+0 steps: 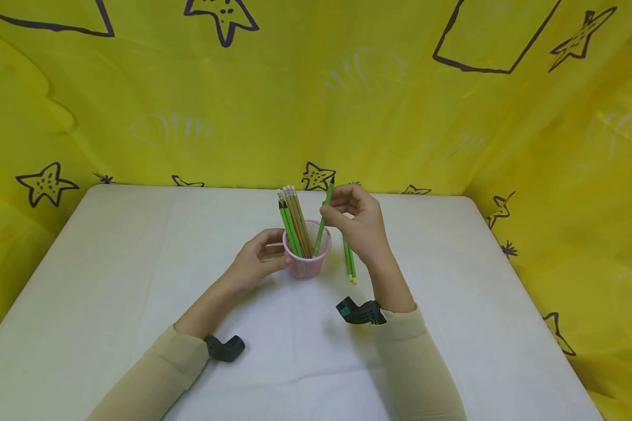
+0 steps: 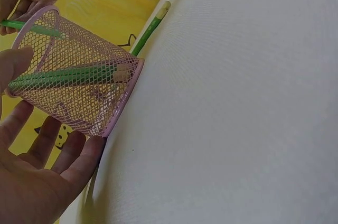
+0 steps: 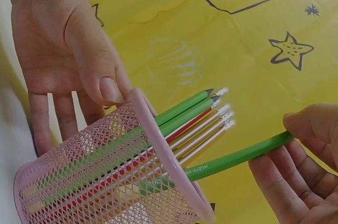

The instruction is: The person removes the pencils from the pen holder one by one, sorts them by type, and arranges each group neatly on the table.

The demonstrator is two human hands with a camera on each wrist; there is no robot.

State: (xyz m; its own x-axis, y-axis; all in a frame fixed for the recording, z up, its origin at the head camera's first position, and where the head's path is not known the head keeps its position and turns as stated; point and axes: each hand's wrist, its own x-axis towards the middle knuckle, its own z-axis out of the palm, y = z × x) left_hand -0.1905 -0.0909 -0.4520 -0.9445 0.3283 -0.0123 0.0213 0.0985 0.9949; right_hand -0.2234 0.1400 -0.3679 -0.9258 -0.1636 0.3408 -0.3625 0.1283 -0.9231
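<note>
while the left hand (image 1: 254, 260) grasps the pink mesh cup (image 1: 306, 269), upright on the white table (image 1: 137, 280), the right hand (image 1: 363, 225) pinches one green pencil (image 1: 320, 231), lower end inside the rim; apparent step: filling; next move likely calls for lowering, then release.

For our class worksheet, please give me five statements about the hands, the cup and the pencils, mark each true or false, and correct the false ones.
1. The left hand holds the pink mesh cup. True.
2. The right hand pinches a red pencil. False: it pinches a green pencil.
3. In the head view, two green pencils lie right of the cup. True.
4. The cup lies on its side. False: it stands upright.
5. The cup contains several pencils. True.
</note>
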